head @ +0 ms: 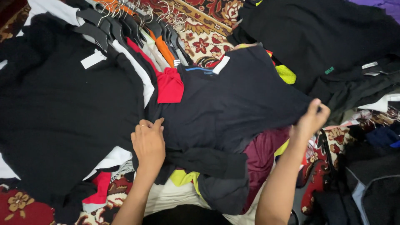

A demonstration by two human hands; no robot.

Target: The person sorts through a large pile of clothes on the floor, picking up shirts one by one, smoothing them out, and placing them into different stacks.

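Observation:
A dark navy shirt [233, 100] lies spread across a heap of clothes in the middle of the head view. My left hand [148, 143] rests flat on its lower left part, fingers together, a ring on one finger. My right hand [310, 118] pinches the shirt's right edge and holds it stretched out. Under the shirt show a maroon garment [262, 156], a yellow-green one [183, 177] and a dark grey one [223, 193].
A stack of clothes on black hangers [125, 25] lies at the left, with a large black shirt [62, 108] on top. Another black pile [325, 37] fills the upper right. A red patterned carpet [208, 41] lies underneath. More dark clothes [371, 175] sit at the lower right.

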